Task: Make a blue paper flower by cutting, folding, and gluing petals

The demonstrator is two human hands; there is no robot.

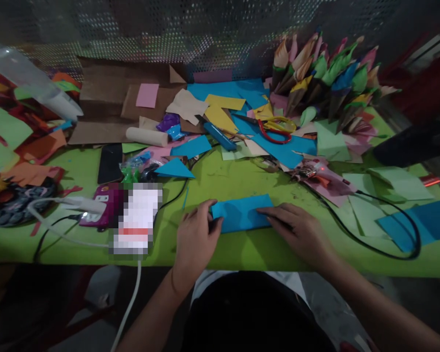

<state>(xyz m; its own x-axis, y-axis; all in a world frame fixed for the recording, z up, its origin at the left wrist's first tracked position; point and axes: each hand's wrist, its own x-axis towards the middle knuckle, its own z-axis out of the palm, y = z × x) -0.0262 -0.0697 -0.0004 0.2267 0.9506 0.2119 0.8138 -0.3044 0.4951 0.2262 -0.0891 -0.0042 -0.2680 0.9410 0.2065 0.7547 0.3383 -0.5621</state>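
Observation:
A strip of blue paper (242, 213), seemingly folded, lies on the green tabletop in front of me. At its left end my left hand (198, 233) is closed on the edge, with the thumb on top near the lower corner. My right hand (299, 231) holds the right end, its fingers pressed together and the index fingertip on the paper's upper face. How the fingers sit under the paper is hidden. Beyond the strip lie red-handled scissors (278, 137) and a blue utility knife (220, 136), both out of my hands.
A phone with a blurred screen (137, 219) and a magenta power bank (101, 206) with cables lie on the left. Rolled paper cones (330, 73) stand at the back right. Paper scraps, a black cable (418, 244) and brown paper (102, 98) surround the work area.

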